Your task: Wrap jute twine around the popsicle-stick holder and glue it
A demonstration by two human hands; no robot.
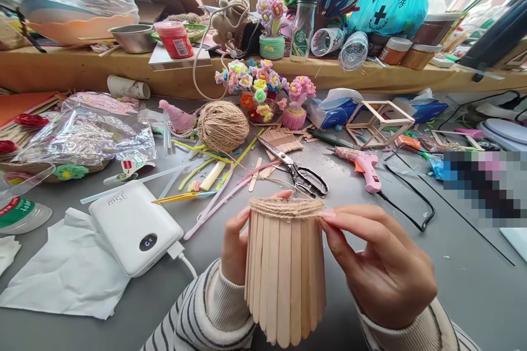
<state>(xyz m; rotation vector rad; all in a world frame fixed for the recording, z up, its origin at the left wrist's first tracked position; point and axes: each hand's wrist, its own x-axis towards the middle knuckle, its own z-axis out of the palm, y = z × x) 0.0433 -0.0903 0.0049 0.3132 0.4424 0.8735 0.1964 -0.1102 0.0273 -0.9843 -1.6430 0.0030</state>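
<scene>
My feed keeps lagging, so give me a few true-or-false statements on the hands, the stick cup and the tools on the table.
1. Both hands hold the stick cup. True: left hand, right hand.
2. Twine is wrapped around the cup's upper rim. True.
3. The scissors lie inside the cup. False: they lie on the table beyond it.
4. The glue gun is blue. False: it is pink.
5. The power bank lies left of the cup. True.

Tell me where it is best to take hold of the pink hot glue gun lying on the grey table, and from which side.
Probably the handle of the pink hot glue gun, taken from above. It lies flat on the grey table, nozzle pointing left, handle towards the viewer, black cord trailing right.
</scene>
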